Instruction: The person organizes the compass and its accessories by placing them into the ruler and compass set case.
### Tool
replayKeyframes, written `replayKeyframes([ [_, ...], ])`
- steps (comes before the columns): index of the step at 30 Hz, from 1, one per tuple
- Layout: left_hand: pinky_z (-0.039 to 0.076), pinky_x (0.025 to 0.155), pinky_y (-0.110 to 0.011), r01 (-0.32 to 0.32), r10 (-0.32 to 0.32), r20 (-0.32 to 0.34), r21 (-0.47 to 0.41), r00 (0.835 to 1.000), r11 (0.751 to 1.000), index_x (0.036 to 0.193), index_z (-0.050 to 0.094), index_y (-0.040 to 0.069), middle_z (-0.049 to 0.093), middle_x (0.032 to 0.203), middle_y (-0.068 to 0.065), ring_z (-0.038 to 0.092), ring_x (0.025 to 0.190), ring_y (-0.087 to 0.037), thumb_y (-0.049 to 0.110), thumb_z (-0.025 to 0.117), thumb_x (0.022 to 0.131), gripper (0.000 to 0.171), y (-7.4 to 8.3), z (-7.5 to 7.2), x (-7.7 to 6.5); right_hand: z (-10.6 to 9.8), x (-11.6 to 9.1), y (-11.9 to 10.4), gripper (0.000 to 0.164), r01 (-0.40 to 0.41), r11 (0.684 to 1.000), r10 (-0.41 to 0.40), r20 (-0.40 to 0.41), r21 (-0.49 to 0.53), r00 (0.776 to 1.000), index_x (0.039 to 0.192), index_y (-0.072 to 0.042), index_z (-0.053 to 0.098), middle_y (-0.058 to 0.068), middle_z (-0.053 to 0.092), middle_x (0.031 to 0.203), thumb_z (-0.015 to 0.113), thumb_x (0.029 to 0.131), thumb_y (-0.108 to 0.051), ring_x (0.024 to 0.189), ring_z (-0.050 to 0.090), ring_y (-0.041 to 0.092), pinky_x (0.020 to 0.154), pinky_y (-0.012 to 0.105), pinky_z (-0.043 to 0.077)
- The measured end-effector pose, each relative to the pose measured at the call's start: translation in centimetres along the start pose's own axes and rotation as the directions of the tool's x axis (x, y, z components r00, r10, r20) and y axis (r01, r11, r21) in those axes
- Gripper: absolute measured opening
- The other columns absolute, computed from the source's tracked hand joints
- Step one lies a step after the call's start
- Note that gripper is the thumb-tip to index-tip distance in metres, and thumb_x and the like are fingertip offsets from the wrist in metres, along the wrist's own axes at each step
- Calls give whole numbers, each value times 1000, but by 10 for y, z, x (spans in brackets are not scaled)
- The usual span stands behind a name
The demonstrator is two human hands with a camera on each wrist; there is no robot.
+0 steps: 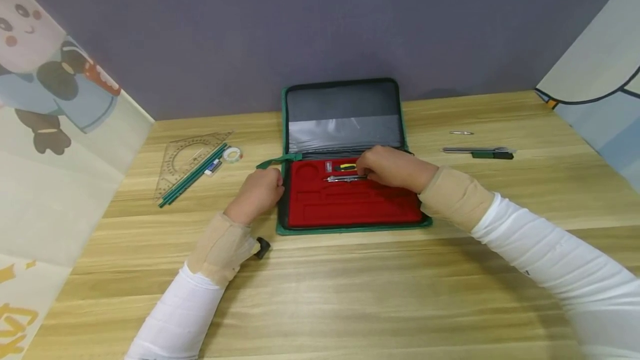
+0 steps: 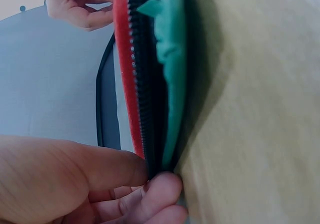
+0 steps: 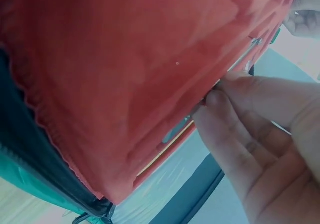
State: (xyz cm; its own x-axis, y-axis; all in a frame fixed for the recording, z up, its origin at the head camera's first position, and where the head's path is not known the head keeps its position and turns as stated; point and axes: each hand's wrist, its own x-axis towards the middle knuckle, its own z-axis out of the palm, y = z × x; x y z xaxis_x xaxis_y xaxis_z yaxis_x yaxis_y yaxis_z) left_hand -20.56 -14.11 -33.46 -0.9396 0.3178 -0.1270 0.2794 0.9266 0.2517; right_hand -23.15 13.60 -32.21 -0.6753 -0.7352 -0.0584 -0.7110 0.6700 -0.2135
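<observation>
A green zippered case (image 1: 352,231) lies unfolded on the table, with a red moulded tray (image 1: 360,214) in its near half. My left hand (image 1: 257,193) pinches the case's left edge between thumb and fingers, beside the zipper teeth (image 2: 137,73) in the left wrist view. Over the tray's upper part, my right hand (image 1: 392,166) pinches a slim metal compass (image 1: 340,179) that lies along a slot; its right end is hidden by the fingers. Close by in the tray sit a small yellow-and-black piece (image 1: 345,167) and a small clear box (image 1: 328,166).
Left of the case lie a clear set square (image 1: 172,163), green pencils (image 1: 192,176), an eraser (image 1: 213,167) and a tape roll (image 1: 232,154). On the right are a metal compass (image 1: 457,150), a dark green stick (image 1: 492,155) and a small metal piece (image 1: 461,133). A wall stands behind.
</observation>
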Motion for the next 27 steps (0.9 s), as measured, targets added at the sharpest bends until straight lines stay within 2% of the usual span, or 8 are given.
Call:
replayKeyframes([
  [5,47,64,-37,-4,4,3,4,1000,1000,81,61,1,60,75,-10,55,68,-24,6,58,87,9,-1,0,0,-4,-2,1,12,1,1000,-1,18,-2,1000,84,-3,69,7,68,83,64,81,8,73,59,18,72,35,52],
  [11,47,65,-38,-11,11,-9,9,1000,1000,82,61,0,61,75,-10,55,69,-24,6,59,87,8,-2,0,0,-12,-10,10,10,2,1000,-2,-19,-11,1000,82,-2,68,7,67,79,64,81,6,70,58,18,69,36,52],
  [17,47,65,-37,-15,15,-11,6,1000,1000,83,61,0,61,77,-11,56,69,-25,6,59,86,8,-3,1,0,-18,-18,20,13,-31,999,31,-24,7,999,85,-2,69,8,68,82,61,83,8,72,60,18,68,36,52],
  [27,46,63,-36,-11,11,0,2,1000,1000,81,61,1,60,74,-9,54,68,-24,6,58,87,8,-2,2,1,-23,-49,47,14,-84,996,83,-52,-26,995,84,-2,68,9,67,84,60,82,10,77,61,24,71,40,51],
])
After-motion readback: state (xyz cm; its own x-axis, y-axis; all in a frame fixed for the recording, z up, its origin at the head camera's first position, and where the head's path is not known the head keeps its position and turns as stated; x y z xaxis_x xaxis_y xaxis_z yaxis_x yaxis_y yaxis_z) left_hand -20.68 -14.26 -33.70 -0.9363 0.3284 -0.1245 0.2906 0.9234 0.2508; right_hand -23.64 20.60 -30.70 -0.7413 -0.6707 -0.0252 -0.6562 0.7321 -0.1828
